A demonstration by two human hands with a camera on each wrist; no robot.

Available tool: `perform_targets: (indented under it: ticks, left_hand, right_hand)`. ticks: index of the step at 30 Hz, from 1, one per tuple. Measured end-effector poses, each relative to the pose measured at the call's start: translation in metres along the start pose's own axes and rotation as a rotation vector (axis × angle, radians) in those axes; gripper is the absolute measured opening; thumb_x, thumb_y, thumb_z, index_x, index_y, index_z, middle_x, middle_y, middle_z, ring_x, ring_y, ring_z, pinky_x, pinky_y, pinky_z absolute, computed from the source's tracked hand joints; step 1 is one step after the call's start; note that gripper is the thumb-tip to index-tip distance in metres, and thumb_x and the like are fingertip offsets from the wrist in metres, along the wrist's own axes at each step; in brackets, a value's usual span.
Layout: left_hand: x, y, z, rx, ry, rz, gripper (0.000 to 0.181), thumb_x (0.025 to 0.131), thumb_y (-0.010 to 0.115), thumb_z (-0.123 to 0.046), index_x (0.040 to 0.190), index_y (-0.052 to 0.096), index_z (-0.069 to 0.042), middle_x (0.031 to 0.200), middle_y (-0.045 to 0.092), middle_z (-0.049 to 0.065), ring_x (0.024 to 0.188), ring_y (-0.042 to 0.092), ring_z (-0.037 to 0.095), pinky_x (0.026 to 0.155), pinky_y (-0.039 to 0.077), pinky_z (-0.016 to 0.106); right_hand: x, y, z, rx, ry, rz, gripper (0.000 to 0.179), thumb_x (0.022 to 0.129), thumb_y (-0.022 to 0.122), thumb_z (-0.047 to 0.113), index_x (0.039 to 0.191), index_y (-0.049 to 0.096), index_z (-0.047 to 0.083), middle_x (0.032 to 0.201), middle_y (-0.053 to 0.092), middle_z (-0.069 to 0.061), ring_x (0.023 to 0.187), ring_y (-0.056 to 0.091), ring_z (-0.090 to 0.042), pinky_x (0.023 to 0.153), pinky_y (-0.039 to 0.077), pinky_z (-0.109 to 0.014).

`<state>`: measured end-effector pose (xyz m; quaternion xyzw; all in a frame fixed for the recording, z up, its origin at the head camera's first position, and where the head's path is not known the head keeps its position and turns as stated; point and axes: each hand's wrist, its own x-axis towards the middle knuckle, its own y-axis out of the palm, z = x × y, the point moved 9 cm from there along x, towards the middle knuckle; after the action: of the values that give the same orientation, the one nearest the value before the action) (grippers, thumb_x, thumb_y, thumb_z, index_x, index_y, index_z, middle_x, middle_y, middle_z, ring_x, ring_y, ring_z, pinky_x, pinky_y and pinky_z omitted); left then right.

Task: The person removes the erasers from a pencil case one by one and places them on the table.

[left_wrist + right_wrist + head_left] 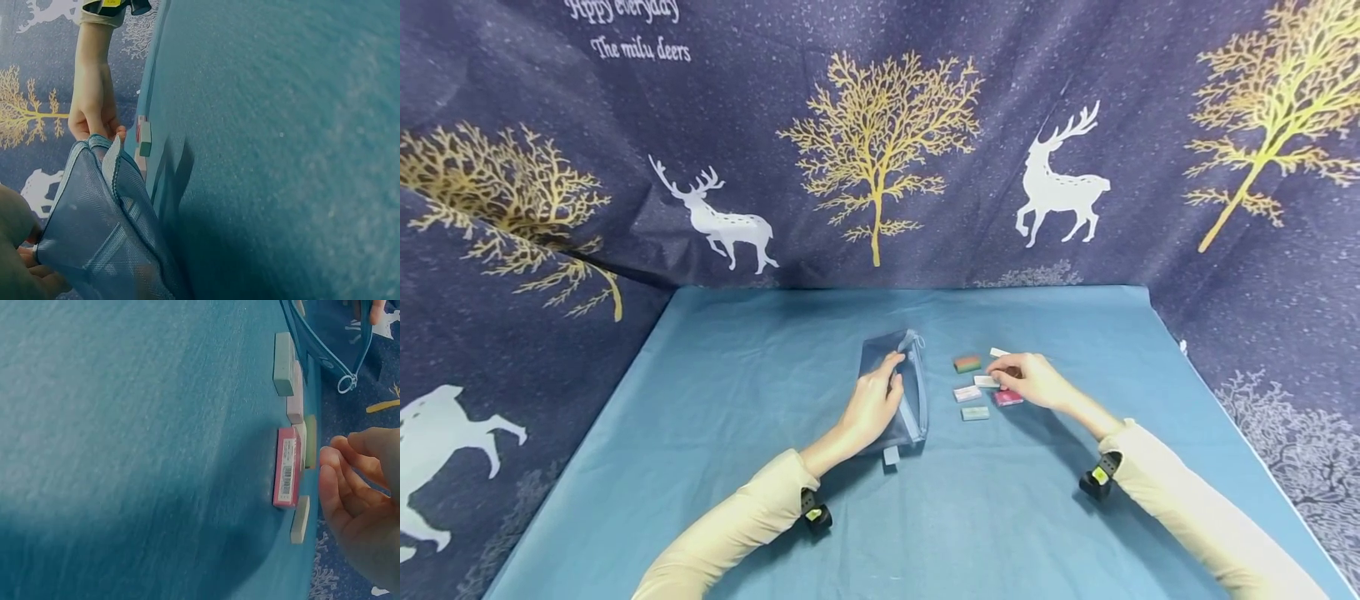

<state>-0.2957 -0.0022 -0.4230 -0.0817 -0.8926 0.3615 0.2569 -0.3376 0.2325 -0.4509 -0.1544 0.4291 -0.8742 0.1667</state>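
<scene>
A translucent blue mesh zip pouch (874, 353) rests on the table with its zip side facing right. My left hand (872, 404) lies over it, and in the left wrist view the thumb and fingers pinch its edge. Over a group of small eraser-like blocks, my right hand (1036, 382) hovers with fingers loosely bent, nothing visible between them. Closest to its fingertips is a white block (985, 382). Around it lie a magenta block with a barcode label (287, 467), a pale pink one (967, 393), a pale green one (283, 364) and an orange-green one (967, 364).
Another white block (997, 352) lies behind the right fingers. A light fabric tab (891, 456) sticks out at the pouch's near end. The blue tablecloth (737, 375) meets a dark hanging cloth (925, 183) printed with deer and trees at the back.
</scene>
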Motion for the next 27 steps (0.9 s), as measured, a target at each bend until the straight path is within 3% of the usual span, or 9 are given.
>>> perform_targets:
  ticks: [4, 8, 16, 21, 23, 27]
  left_hand:
    - [-0.001, 0.001, 0.001, 0.026, -0.006, 0.003, 0.037, 0.095, 0.043, -0.013, 0.13, 0.047, -0.004, 0.135, 0.047, 0.022, 0.039, 0.03, 0.002, 0.064, 0.05, 0.029]
    - [-0.001, 0.002, 0.002, 0.025, -0.01, 0.003, 0.037, 0.095, 0.043, -0.013, 0.131, 0.047, -0.004, 0.134, 0.047, 0.022, 0.04, 0.03, 0.004, 0.085, 0.048, 0.04]
    - [0.0, 0.001, 0.0, 0.037, 0.012, -0.013, 0.037, 0.094, 0.045, -0.012, 0.13, 0.047, -0.004, 0.133, 0.048, 0.022, 0.046, 0.035, 0.004, 0.095, 0.043, 0.045]
    - [-0.001, 0.003, -0.001, 0.013, 0.015, 0.002, 0.037, 0.095, 0.044, -0.012, 0.131, 0.046, -0.002, 0.134, 0.046, 0.024, 0.042, 0.037, 0.01, 0.097, 0.04, 0.049]
    - [-0.001, 0.003, -0.002, 0.019, 0.02, -0.005, 0.037, 0.095, 0.044, -0.012, 0.131, 0.047, -0.003, 0.134, 0.047, 0.023, 0.047, 0.048, 0.018, 0.097, 0.04, 0.049]
    - [-0.002, 0.002, -0.003, 0.021, 0.021, -0.011, 0.036, 0.095, 0.044, -0.012, 0.13, 0.047, -0.003, 0.133, 0.048, 0.022, 0.06, 0.058, 0.03, 0.097, 0.041, 0.048]
  right_hand:
    - [0.003, 0.004, 0.006, 0.016, -0.025, 0.017, 0.02, 0.089, 0.056, 0.016, 0.103, 0.068, 0.009, 0.084, 0.07, -0.003, 0.063, 0.059, -0.007, 0.059, 0.046, -0.021]
    - [0.005, 0.008, 0.012, 0.058, -0.033, 0.052, 0.02, 0.09, 0.054, 0.014, 0.105, 0.067, 0.007, 0.085, 0.07, -0.006, 0.067, 0.062, -0.015, 0.059, 0.048, -0.022]
    - [0.011, 0.017, 0.026, 0.062, -0.065, 0.088, 0.022, 0.09, 0.055, 0.015, 0.107, 0.066, 0.006, 0.087, 0.068, -0.008, 0.067, 0.062, -0.018, 0.06, 0.048, -0.022]
    - [0.012, 0.024, 0.029, 0.08, -0.071, 0.14, 0.023, 0.091, 0.053, 0.015, 0.11, 0.064, 0.007, 0.09, 0.068, -0.008, 0.045, 0.051, -0.009, 0.046, 0.045, -0.024]
    - [0.013, 0.027, 0.031, 0.091, -0.075, 0.152, 0.023, 0.091, 0.053, 0.014, 0.11, 0.064, 0.007, 0.093, 0.068, -0.01, 0.04, 0.047, -0.008, 0.04, 0.043, -0.024]
    - [0.015, 0.029, 0.038, 0.099, -0.088, 0.158, 0.024, 0.091, 0.053, 0.014, 0.111, 0.064, 0.005, 0.113, 0.064, -0.014, 0.059, 0.059, -0.011, 0.047, 0.047, -0.023]
